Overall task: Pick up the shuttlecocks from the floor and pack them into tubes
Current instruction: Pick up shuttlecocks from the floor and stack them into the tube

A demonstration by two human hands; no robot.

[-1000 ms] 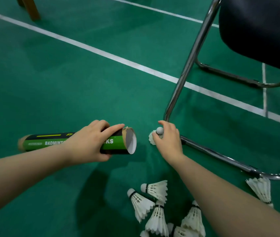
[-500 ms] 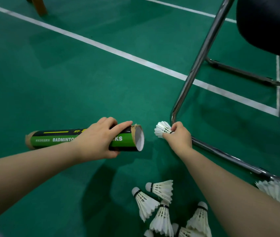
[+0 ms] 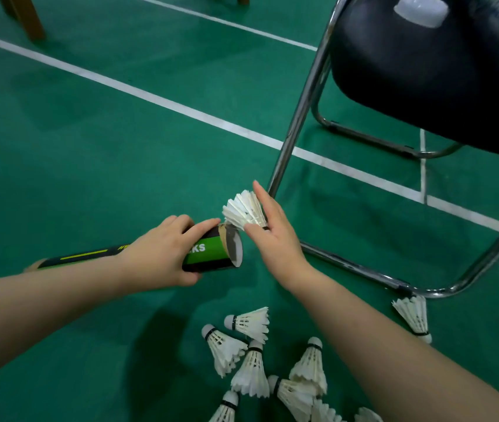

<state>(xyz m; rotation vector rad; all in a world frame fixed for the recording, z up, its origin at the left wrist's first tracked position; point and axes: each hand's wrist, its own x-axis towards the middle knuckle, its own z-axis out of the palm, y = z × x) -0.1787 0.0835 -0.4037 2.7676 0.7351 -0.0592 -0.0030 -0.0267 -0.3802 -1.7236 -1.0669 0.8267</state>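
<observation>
The grip of the left hand (image 3: 163, 254) is closed round a green and black tube (image 3: 211, 252). Its fingers curl over the top and the thumb lies underneath, just behind the open mouth. The tube lies nearly level, mouth to the right, and its other end runs out to the left behind the forearm; whether it rests on the floor (image 3: 90, 153) cannot be told. The grip of the right hand (image 3: 272, 239), just right of the tube's mouth, pinches a white shuttlecock (image 3: 243, 211) at its base. The thumb is on the near side and the index finger lies straight along the feathers, while the cork is hidden inside the hand. The feathers fan up and to the left, right at the torn upper rim of the tube's mouth; whether they touch the rim cannot be told. Nearer the camera than the tube and a little to its right, a loose heap of shuttlecocks (image 3: 251, 373) lies on the green floor, pointing every way. A lone shuttlecock (image 3: 411, 315) lies well to the right of the tube, against the foot of a chair (image 3: 298, 117) with a chrome frame. The chair's black seat (image 3: 409, 80) is beyond the tube to the right and carries some blurred white things. A white line (image 3: 151, 99) crosses the floor beyond the tube, and a wooden leg (image 3: 26, 19) stands far beyond its left end.
</observation>
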